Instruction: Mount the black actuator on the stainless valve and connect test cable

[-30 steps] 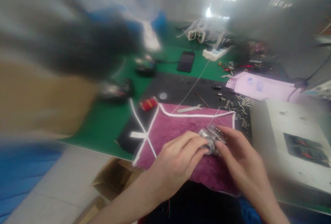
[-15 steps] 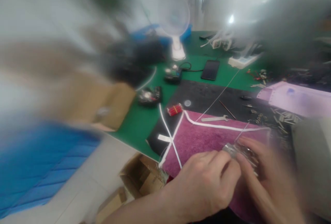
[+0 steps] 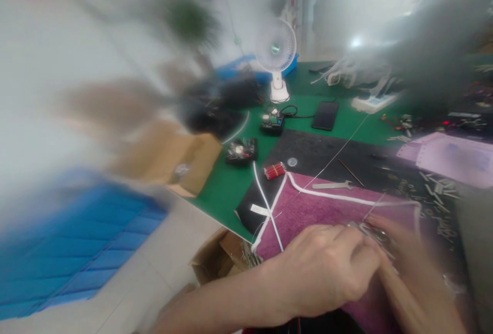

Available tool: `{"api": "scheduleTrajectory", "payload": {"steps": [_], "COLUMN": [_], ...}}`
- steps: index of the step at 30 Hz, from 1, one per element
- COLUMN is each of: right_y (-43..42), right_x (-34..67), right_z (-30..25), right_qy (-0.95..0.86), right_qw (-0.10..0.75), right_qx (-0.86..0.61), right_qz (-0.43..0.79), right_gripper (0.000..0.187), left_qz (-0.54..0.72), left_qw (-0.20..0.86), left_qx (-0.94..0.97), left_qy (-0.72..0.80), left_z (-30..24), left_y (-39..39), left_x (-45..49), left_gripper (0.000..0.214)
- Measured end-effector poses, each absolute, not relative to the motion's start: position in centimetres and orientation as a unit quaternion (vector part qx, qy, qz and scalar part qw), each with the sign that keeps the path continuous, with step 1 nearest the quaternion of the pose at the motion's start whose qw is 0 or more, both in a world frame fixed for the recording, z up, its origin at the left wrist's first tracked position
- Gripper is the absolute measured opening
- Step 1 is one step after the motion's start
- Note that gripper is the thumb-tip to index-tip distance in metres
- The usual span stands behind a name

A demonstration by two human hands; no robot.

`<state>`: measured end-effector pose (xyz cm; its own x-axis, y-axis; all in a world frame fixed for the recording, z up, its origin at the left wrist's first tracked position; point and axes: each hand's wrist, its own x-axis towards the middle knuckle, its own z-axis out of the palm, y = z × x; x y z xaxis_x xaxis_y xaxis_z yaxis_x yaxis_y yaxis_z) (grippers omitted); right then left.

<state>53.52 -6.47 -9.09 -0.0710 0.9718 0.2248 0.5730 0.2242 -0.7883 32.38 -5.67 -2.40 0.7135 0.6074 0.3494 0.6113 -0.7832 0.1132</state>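
Observation:
My left hand [image 3: 327, 267] is curled over the near part of a purple towel [image 3: 308, 205], its fingertips pressed to a small silvery metal part [image 3: 372, 232]. My right hand [image 3: 408, 262] meets it from the right, fingers closed against the same part; motion smears this hand. A thin white wire [image 3: 339, 151] runs from the part up across the table. Both hands sit at the lower right of the view.
A wrench [image 3: 333, 185], a red bundle [image 3: 275, 170], a phone [image 3: 325, 115], a small white fan [image 3: 276, 56] and circuit boards [image 3: 241, 150] lie on the green table [image 3: 223, 185]. Small metal bits [image 3: 435, 190] are scattered right. Open cardboard boxes [image 3: 215, 262] stand below the edge.
The view has swung left and up, so the table contents shifted right and down in frame. Both hands stay together on the metal part.

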Motion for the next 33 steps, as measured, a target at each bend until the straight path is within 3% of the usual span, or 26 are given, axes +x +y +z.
{"api": "scheduleTrajectory", "payload": {"steps": [16, 27, 33], "right_y": [-6.3, -6.2, -5.5], "right_x": [52.5, 52.6, 53.0], "right_z": [-7.0, -6.9, -6.6], "right_qy": [-0.656, -0.653, -0.573], "right_qw": [0.391, 0.395, 0.399], "right_qx": [-0.559, -0.551, -0.602], "right_qz": [0.323, 0.338, 0.388], "right_gripper": [0.030, 0.031, 0.038], "left_qz": [-0.165, -0.184, -0.235], "left_qw": [-0.087, -0.034, -0.062], "left_qx": [-0.921, -0.932, -0.920], "left_qy": [-0.342, -0.312, -0.307], "left_z": [-2.7, -3.5, -2.9], "left_y": [-4.5, -3.9, -4.4], "left_x": [32.2, 32.5, 31.6], "left_gripper": [0.013, 0.010, 0.012]}}
